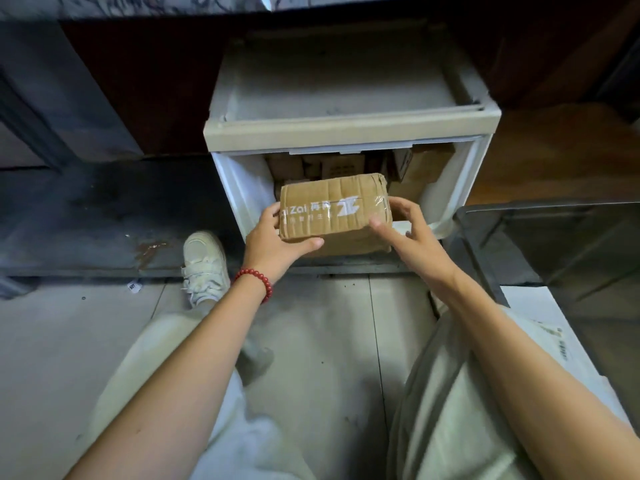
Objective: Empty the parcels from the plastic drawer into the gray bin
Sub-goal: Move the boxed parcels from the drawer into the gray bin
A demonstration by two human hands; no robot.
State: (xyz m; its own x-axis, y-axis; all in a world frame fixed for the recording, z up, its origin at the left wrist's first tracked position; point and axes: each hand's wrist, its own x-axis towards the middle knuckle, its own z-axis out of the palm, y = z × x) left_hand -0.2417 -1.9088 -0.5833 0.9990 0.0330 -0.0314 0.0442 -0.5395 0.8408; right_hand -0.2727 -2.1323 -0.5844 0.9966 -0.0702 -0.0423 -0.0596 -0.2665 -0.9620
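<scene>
Brown cardboard parcel at centre frame, both hands on it: left hand clasps its left end, right hand clasps the right end. It's at the mouth of the white drawer, more parcels behind. Gray bin sits at right.

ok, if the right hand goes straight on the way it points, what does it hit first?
The right hand grips the brown taped cardboard parcel, so it meets that first. Past the parcel, it would probably meet the smaller cardboard boxes stacked inside the open white plastic drawer. Depth is unclear.
</scene>
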